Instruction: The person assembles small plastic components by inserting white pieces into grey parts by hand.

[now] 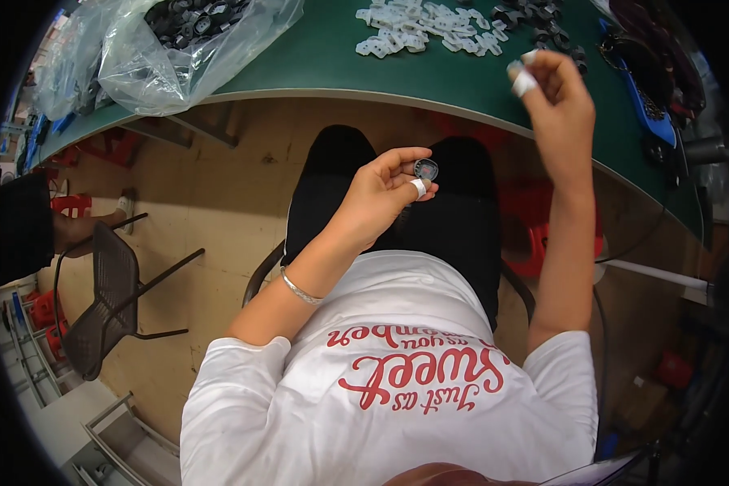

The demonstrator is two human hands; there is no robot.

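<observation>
Above my lap, my left hand (pixel 385 190) pinches a small round dark part (pixel 426 169) with a greyish, glassy face between thumb and fingers. White tape wraps that thumb. My right hand (pixel 557 97) is raised over the table's front edge, to the right of the white parts. Its thumb and index finger, also wrapped in white, are drawn together; blur hides whether a small piece sits between them. Nearest to this hand lie a loose pile of small white plastic parts (pixel 417 28) and a scatter of small black parts (pixel 543 20).
A clear plastic bag (pixel 166 73) of black parts lies at the left of the green table (pixel 324 69). A blue tray (pixel 652 109) stands at the right edge. An unoccupied dark chair (pixel 113 283) and another person's leg (pixel 89 231) are at left; a red stool (pixel 522 219) is under the table.
</observation>
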